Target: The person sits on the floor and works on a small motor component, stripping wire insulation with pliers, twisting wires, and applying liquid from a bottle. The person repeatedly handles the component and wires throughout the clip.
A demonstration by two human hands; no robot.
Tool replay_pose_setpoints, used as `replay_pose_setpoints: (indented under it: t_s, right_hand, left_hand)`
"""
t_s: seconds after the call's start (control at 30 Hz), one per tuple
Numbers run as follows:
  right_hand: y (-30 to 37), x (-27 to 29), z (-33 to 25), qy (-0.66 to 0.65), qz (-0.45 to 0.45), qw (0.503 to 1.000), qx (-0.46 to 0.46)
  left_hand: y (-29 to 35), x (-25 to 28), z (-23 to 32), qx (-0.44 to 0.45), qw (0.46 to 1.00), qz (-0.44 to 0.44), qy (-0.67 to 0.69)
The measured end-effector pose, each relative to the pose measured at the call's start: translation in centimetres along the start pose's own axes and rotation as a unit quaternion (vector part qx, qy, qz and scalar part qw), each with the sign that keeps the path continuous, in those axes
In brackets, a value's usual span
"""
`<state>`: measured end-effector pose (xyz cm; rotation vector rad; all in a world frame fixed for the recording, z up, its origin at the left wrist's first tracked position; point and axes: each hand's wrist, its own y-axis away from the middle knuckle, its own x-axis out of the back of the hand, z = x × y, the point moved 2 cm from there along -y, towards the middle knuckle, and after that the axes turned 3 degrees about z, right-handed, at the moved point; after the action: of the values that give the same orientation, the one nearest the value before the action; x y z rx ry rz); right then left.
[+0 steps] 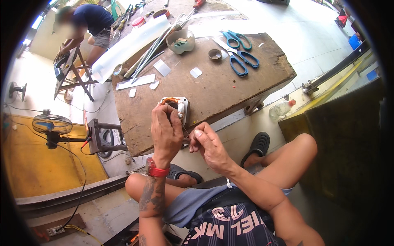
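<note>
Copper-wound stator [181, 108] near worktop's [230, 88] close edge, presumably for easy reach; left hand [167, 129] over its near side, likely steadying it, finger closure hidden, cannot tell; right hand [208, 146] pinched, apparently on thin strand [186, 130] between hands, likely for tension; left forearm reaching forward, right forearm slanting inward, hands near each other
</note>
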<state>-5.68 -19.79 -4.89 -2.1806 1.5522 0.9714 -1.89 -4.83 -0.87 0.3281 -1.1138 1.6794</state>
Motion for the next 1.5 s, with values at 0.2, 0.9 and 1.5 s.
replay_pose_setpoints:
  t_s: [0.2,0.9,1.5]
  right_hand:
    - [-0.7,0.2,0.2,0.088,-0.028,0.995,0.043]
    - [-2.6,-0.4,-6.7,0.578,-0.029,0.647,0.497]
    - [-5.5,-0.6,-5.5,0.518,0.044,0.835,0.179]
  left_hand:
    - [-0.4,0.5,0.2,-0.023,0.999,-0.022,0.013]
    - [5.9,1.2,2.1,0.254,0.929,0.127,0.237]
    - [5.1,1.7,1.8,0.186,0.957,0.152,0.165]
